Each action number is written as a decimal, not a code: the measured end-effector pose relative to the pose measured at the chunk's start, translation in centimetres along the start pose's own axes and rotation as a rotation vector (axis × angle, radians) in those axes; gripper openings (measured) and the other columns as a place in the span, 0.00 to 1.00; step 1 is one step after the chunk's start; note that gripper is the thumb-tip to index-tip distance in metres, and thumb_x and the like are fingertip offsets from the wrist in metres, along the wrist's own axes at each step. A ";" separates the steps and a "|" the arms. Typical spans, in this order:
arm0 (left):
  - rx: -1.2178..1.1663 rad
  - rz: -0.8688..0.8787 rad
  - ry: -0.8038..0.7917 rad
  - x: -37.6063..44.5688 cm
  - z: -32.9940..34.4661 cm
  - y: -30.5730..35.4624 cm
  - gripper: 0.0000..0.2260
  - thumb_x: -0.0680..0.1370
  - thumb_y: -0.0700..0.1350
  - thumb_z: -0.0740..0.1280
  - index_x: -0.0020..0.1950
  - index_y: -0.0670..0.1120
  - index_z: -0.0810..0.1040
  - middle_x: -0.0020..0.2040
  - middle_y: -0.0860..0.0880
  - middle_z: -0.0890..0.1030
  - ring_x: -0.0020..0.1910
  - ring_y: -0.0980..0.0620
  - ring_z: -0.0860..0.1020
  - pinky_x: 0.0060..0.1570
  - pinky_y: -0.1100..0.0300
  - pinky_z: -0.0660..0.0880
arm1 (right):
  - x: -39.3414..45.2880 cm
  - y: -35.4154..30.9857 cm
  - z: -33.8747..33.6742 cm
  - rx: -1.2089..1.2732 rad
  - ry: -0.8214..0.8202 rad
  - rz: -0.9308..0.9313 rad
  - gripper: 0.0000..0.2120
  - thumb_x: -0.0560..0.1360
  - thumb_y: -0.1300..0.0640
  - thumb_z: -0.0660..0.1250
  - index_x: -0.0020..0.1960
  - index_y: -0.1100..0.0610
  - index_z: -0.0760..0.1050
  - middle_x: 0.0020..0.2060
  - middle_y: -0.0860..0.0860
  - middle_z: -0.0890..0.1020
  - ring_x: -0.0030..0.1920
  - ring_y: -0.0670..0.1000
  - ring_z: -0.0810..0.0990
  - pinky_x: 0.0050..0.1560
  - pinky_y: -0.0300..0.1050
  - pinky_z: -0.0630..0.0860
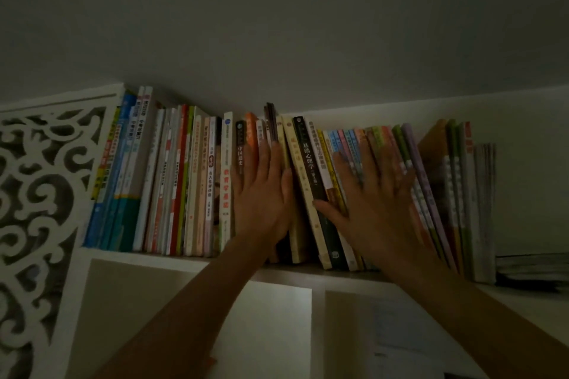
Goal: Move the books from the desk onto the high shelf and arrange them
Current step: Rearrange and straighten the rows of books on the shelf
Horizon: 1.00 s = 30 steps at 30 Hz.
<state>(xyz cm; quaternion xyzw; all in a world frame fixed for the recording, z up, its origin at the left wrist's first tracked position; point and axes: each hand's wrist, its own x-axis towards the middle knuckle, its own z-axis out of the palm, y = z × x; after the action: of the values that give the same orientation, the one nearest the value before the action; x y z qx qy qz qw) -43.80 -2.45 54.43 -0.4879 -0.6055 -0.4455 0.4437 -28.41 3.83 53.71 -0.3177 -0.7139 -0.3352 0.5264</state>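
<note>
— Pressing flat on the spines, are we?

— Yes. Our left hand [264, 191] lies with straight fingers against the books [184, 181] near the middle of the high shelf [172, 258], grasping nothing. Our right hand [374, 203] is spread the same way over the thin coloured volumes, thumb touching the dark psychology book [311, 163].

— And the row itself?

— Standing on the shelf, upright at the left by the white carved panel [40, 194], leaning leftward at the middle and right.
</note>
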 end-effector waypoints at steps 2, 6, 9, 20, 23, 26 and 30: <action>-0.007 0.054 -0.038 -0.6 -0.9 -1.4 0.27 0.78 0.59 0.35 0.75 0.54 0.33 0.76 0.53 0.36 0.73 0.53 0.30 0.70 0.51 0.28 | -0.2 -0.7 0.2 -0.013 0.028 -0.124 0.41 0.73 0.28 0.42 0.76 0.53 0.50 0.75 0.59 0.53 0.75 0.58 0.47 0.71 0.61 0.44; 0.092 0.084 -0.099 -1.4 -0.9 -3.4 0.28 0.73 0.63 0.31 0.70 0.58 0.27 0.73 0.59 0.30 0.70 0.54 0.27 0.67 0.52 0.24 | -0.2 -1.7 0.9 -0.094 0.020 -0.236 0.37 0.75 0.33 0.44 0.75 0.56 0.55 0.75 0.58 0.58 0.74 0.58 0.52 0.71 0.59 0.45; 0.133 0.076 -0.114 -1.1 -0.9 -3.8 0.30 0.71 0.66 0.28 0.71 0.58 0.28 0.71 0.59 0.27 0.70 0.52 0.26 0.54 0.59 0.14 | 0.1 -2.9 2.1 -0.092 -0.041 -0.208 0.36 0.74 0.36 0.48 0.75 0.55 0.55 0.75 0.57 0.58 0.73 0.61 0.54 0.69 0.64 0.49; -0.201 0.044 0.027 3.4 -4.0 -8.0 0.19 0.81 0.45 0.56 0.72 0.49 0.64 0.75 0.45 0.59 0.73 0.45 0.58 0.71 0.45 0.61 | 10.2 -6.2 -3.6 0.440 0.016 -0.142 0.25 0.77 0.43 0.61 0.72 0.46 0.62 0.74 0.48 0.60 0.73 0.52 0.53 0.72 0.49 0.49; -0.274 0.044 0.090 5.2 -3.9 -8.4 0.17 0.80 0.40 0.57 0.69 0.46 0.68 0.71 0.42 0.64 0.70 0.44 0.64 0.66 0.45 0.68 | 13.9 -8.1 -2.7 0.430 -0.140 -0.186 0.27 0.78 0.43 0.58 0.74 0.46 0.57 0.75 0.48 0.57 0.75 0.53 0.51 0.74 0.54 0.45; -0.339 0.066 0.154 6.3 -3.9 -8.5 0.15 0.80 0.37 0.57 0.66 0.44 0.72 0.66 0.41 0.69 0.65 0.46 0.67 0.65 0.50 0.69 | 15.7 -8.4 -1.8 0.353 -0.258 -0.152 0.20 0.79 0.48 0.59 0.71 0.48 0.64 0.70 0.50 0.68 0.71 0.54 0.62 0.73 0.56 0.47; -0.384 0.055 0.159 6.6 -4.5 -7.8 0.14 0.80 0.38 0.57 0.64 0.44 0.72 0.64 0.43 0.69 0.64 0.49 0.67 0.60 0.64 0.63 | 15.2 -7.0 -1.7 0.278 -0.211 -0.144 0.16 0.78 0.48 0.61 0.65 0.49 0.69 0.63 0.48 0.75 0.65 0.52 0.70 0.72 0.58 0.42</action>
<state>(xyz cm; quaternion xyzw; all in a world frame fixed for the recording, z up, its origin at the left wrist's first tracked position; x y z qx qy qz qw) -51.91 -6.51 60.90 -0.5431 -0.4590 -0.5775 0.4012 -36.87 -0.08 67.72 -0.2234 -0.8255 -0.2350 0.4619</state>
